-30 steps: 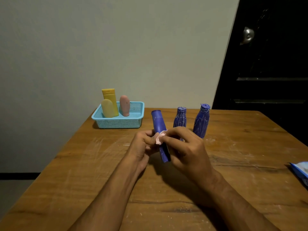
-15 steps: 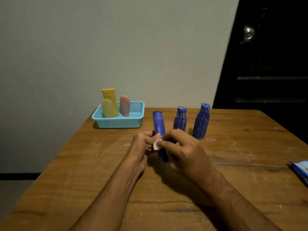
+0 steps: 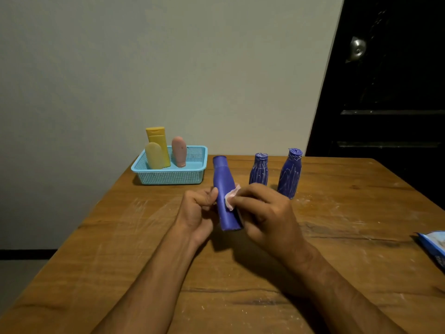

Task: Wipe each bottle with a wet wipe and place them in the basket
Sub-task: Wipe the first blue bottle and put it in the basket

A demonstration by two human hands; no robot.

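Three bottles already stand in the blue basket (image 3: 168,175) near the table's (image 3: 337,249) far left corner: a tall yellow bottle (image 3: 157,143), a shorter pale yellow bottle (image 3: 154,156) in front of it, and a pink bottle (image 3: 179,151) to their right. By that count the task looks roughly half done. The fourth, a plain blue bottle (image 3: 225,196), is held above the middle of the table, tilted with its cap toward the far edge; the left hand (image 3: 196,210) grips it from the left with curled fingers, while the right hand (image 3: 262,213) pinches a crumpled wet wipe (image 3: 231,197) against its right side. Its visible surface looks clean, so this wipe seems close to finished. Still waiting near the far edge, right of the basket, are two streaked blue bottles (image 3: 258,169), the other (image 3: 290,173) slightly taller, both marked with white smears. A wipe packet (image 3: 433,247) lies at the right edge.
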